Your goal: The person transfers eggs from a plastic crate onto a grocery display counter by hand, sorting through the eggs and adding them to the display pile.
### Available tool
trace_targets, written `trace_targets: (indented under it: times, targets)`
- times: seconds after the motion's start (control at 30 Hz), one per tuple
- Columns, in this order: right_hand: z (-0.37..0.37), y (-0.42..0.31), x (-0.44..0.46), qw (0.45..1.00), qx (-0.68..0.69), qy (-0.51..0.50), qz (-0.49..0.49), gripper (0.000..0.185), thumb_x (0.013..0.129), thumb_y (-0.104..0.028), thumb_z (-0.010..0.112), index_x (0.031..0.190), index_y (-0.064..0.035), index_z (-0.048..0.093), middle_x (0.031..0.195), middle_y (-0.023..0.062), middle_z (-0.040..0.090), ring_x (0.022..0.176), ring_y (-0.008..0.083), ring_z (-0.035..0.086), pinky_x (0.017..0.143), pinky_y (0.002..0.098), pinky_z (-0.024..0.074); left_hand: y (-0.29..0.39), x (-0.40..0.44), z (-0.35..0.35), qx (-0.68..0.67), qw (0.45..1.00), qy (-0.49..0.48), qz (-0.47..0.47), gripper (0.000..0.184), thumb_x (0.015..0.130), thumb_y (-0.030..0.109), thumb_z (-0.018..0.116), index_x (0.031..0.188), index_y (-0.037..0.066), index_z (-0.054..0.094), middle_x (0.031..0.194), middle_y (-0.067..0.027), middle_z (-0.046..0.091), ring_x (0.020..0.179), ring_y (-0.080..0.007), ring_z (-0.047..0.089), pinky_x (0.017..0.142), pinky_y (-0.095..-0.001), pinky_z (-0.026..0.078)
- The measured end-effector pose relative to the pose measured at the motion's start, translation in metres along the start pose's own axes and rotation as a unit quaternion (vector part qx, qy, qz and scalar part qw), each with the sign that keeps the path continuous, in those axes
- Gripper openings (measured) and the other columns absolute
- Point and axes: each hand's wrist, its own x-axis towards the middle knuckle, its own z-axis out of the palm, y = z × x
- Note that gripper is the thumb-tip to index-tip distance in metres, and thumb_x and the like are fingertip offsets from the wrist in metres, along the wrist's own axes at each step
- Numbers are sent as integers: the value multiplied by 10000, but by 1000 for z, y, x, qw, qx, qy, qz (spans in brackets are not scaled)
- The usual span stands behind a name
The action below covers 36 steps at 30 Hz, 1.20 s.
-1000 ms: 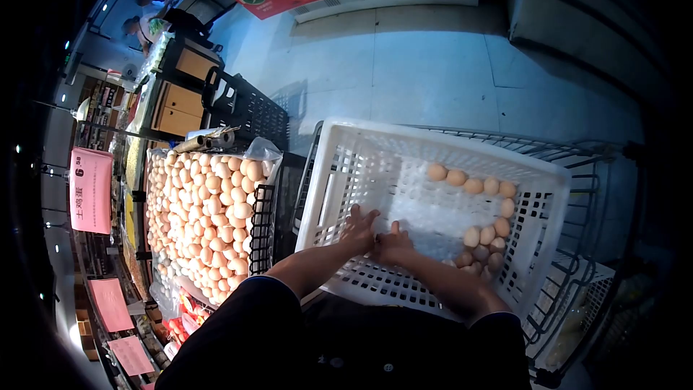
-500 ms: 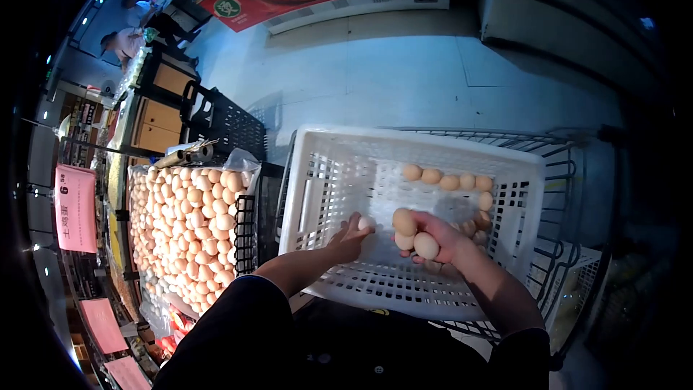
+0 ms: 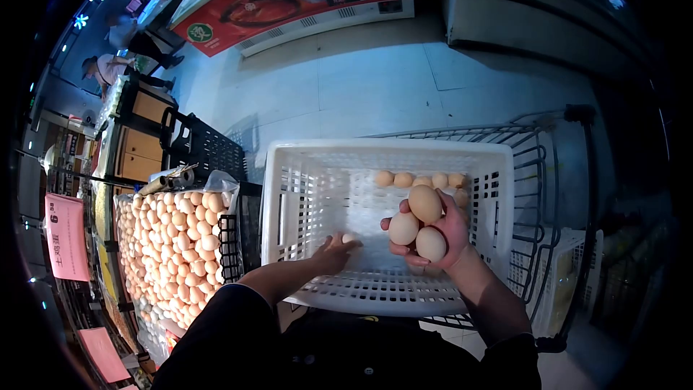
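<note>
My right hand (image 3: 451,232) is palm up over the white plastic crate (image 3: 390,146), fingers curled round three eggs (image 3: 424,204). Low inside the crate's left part, my left hand (image 3: 333,254) has its fingers at a pale egg (image 3: 349,238) and grips it. Along the crate's far side, towards the right, runs a row of several brown eggs (image 3: 403,179). More eggs lie under and behind my right hand, mostly hidden by it. The crate rests on a wire shopping cart (image 3: 540,173).
A big heap of eggs (image 3: 173,245) stands left of the crate, with a black basket (image 3: 209,146) behind it. Pink price signs (image 3: 66,235) hang at the far left. Two people (image 3: 110,68) are far off at upper left. A red-fronted freezer (image 3: 289,11) stands across the floor.
My right hand has risen with three eggs from the crate and come nearer the camera. My left hand has closed on a pale egg. The view has shifted, moving the crate left in the picture.
</note>
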Motion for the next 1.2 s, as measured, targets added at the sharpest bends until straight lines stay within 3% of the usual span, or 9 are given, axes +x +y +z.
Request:
trace_targets:
  times: [0.2, 0.27, 0.37, 0.53, 0.7, 0.77, 1.03, 1.17, 1.2]
  targets:
    - [6, 2, -4, 999, 18, 8, -28, 568, 907, -563, 327, 1100, -87, 568, 1083, 215, 563, 698, 330, 506, 396, 321, 376, 1, 13, -9, -44, 994, -100, -13, 401, 895, 138, 534, 1263, 293, 496, 1279, -189, 400, 1023, -363, 562, 901, -437, 479]
    - [8, 4, -4, 999, 14, 17, -28, 567, 904, -564, 329, 1098, -88, 568, 1081, 215, 564, 699, 330, 505, 396, 325, 376, -35, 41, 22, 24, 992, -70, 104, 417, 871, 103, 557, 1253, 263, 506, 1170, -176, 470, 921, -315, 592, 851, -398, 503]
    - [10, 7, -4, 999, -2, 45, -31, 568, 897, -571, 341, 1084, -87, 572, 1087, 222, 567, 697, 331, 507, 389, 332, 375, -26, 51, 5, -166, 979, -121, 20, 471, 838, 50, 579, 1263, 224, 476, 1079, -142, 518, 858, -251, 600, 759, -346, 528]
    - [20, 4, -24, 987, -68, 127, -74, 599, 889, -603, 344, 1087, -89, 579, 1099, 232, 567, 697, 346, 506, 379, 343, 391, 68, -2, -119, -715, 685, -137, -19, 529, 887, 24, 572, 1322, 246, 370, 1064, -94, 520, 855, -238, 605, 578, -360, 551]
    - [42, 10, -26, 985, -103, 101, -93, 610, 873, -620, 422, 1105, -81, 587, 1096, 236, 566, 695, 345, 502, 384, 363, 417, 75, -79, -169, -853, 354, -183, 338, 453, 904, 111, 554, 1236, 411, 481, 1152, -151, 405, 795, -346, 522, 435, -283, 528]
    - [55, 17, -11, 978, -152, 121, -71, 590, 874, -601, 441, 1121, -77, 553, 1045, 229, 576, 689, 331, 521, 384, 359, 427, 64, -107, -177, -831, 314, -174, 425, 468, 937, 138, 526, 1276, 456, 472, 1186, -145, 379, 784, -340, 479, 454, -293, 522]
    - [120, 115, 131, 906, -384, 149, 101, 436, 920, -483, 421, 1045, -78, 524, 995, 185, 577, 644, 281, 587, 373, 354, 476, -51, -261, -147, -808, 345, 134, 459, 488, 948, 137, 521, 1330, 400, 371, 1235, -159, 393, 857, -350, 516, 524, -321, 534]
    - [130, 212, 232, 770, -601, 92, 194, 355, 914, -407, 500, 1053, -82, 523, 962, 143, 583, 651, 234, 598, 366, 341, 475, -121, -376, -75, -776, 440, 388, 233, 563, 921, 108, 587, 1381, 282, 314, 1253, -125, 450, 993, -270, 535, 678, -343, 550]
    - [153, 254, 251, 710, -660, 82, 234, 283, 914, -268, 580, 1091, -53, 526, 931, 118, 578, 677, 161, 585, 496, 320, 513, -144, -390, -46, -717, 453, 513, 135, 573, 911, 103, 611, 1395, 200, 321, 1275, -89, 470, 1050, -179, 527, 824, -293, 507]
